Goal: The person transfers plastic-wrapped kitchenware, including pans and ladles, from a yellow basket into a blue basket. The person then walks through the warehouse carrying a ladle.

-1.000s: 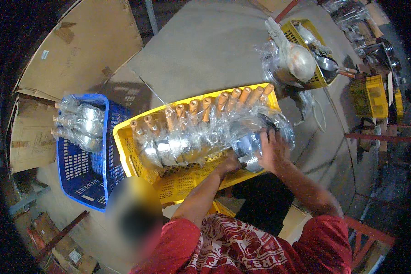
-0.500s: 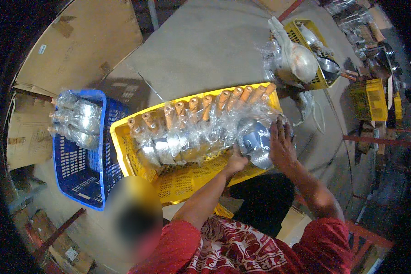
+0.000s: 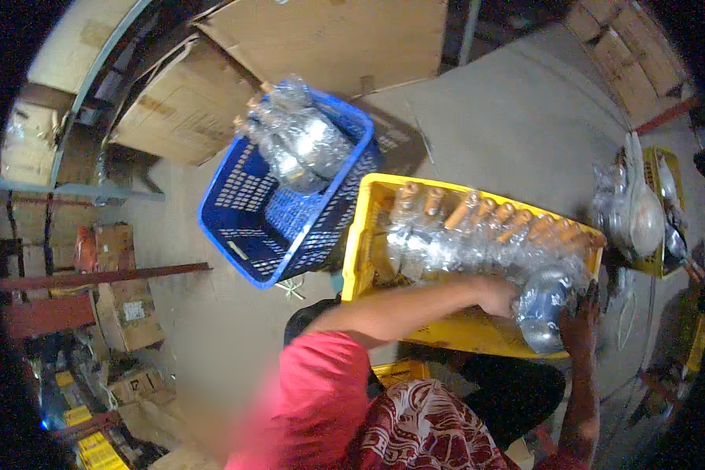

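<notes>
A shiny metal pan (image 3: 542,307) in clear plastic wrap is between my hands, at the right end of a yellow crate (image 3: 356,266). My left hand (image 3: 497,298) is closed at the pan's left edge, its fingertips partly hidden. On the opposite side, my right hand (image 3: 580,319) grips the edge, dim and in shadow. Several wrapped pans (image 3: 439,249) stand in a row along the crate's far side, their wooden handles (image 3: 487,208) pointing up and away from me. The handle of the pan I hold cannot be made out.
A blue basket (image 3: 211,215) left of the crate holds several wrapped pans (image 3: 309,145). Large cardboard boxes (image 3: 188,102) stand behind it. At the far right are a white plastic-wrapped bundle (image 3: 646,215) and another yellow crate (image 3: 667,160). A red metal bar (image 3: 110,276) crosses the left side.
My view has turned left, so the crate and blue basket appear farther right. Both hands stay on the wrapped pan; the left forearm now reaches across the crate's near side.
</notes>
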{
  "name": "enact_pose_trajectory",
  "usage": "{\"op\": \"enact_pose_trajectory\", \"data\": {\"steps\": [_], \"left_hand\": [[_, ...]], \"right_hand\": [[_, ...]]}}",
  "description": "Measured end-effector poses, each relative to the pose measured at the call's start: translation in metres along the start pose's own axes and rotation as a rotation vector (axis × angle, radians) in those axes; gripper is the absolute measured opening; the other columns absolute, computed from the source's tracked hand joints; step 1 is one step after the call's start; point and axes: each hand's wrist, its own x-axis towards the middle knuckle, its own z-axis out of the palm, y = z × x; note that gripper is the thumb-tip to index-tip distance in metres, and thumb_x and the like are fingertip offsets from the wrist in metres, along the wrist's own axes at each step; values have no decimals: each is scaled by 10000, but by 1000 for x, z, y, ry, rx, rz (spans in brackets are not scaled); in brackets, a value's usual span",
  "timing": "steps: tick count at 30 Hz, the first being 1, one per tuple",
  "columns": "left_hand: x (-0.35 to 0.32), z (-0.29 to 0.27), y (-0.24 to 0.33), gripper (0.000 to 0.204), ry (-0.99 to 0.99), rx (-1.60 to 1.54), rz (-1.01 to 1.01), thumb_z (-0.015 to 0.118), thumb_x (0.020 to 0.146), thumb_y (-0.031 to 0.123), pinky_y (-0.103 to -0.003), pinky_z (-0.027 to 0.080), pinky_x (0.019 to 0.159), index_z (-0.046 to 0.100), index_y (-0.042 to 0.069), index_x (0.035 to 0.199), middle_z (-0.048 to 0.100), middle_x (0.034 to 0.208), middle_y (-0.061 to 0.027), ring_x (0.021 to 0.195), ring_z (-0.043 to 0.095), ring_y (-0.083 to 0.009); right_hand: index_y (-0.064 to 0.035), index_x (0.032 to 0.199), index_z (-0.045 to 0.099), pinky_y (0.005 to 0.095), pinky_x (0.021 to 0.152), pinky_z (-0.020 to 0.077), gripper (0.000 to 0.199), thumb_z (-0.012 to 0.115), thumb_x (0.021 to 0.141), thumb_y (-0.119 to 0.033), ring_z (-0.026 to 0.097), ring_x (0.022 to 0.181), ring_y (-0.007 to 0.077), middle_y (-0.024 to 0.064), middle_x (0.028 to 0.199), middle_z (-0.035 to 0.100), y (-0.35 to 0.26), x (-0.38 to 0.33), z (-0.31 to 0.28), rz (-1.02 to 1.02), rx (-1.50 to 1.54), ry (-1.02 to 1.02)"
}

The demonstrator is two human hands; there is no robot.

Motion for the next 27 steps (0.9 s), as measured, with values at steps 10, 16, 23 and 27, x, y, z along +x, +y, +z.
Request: {"op": "enact_pose_trajectory", "data": {"steps": [10, 16, 23, 27], "left_hand": [[-327, -153, -218, 307, 1593, -485, -695, 669, 906, 169, -308, 492, 679, 620, 6, 1162, 676, 968, -100, 773, 602, -170], [-376, -147, -331, 507, 1795, -498, -905, 727, 784, 188, -379, 515, 817, 589, -72, 1197, 691, 1030, -193, 915, 662, -281], [-375, -208, -400, 655, 1864, -745, -628, 699, 821, 109, -400, 463, 961, 421, -51, 1393, 598, 1314, -196, 1157, 594, -321], [-370, -227, -414, 699, 1846, -828, -529, 738, 826, 83, -423, 484, 940, 392, -31, 1422, 599, 1308, -187, 1126, 602, -321]], "right_hand": [[-49, 1152, 611, 521, 905, 457, 334, 646, 923, -290, 595, 1017, 419, 215, 1018, 651, -149, -72, 70, -453, 316, -303], [-131, 1189, 633, 516, 889, 493, 497, 667, 851, -493, 588, 1080, 381, 133, 1137, 633, -221, -100, 137, -830, -14, -478], [-155, 1141, 664, 507, 815, 520, 504, 691, 807, -532, 627, 986, 348, 107, 1079, 664, -223, -100, 136, -863, -27, -364], [-142, 1120, 667, 501, 805, 526, 515, 714, 786, -531, 638, 971, 343, 100, 1072, 680, -235, -98, 127, -830, -29, -407]]}}
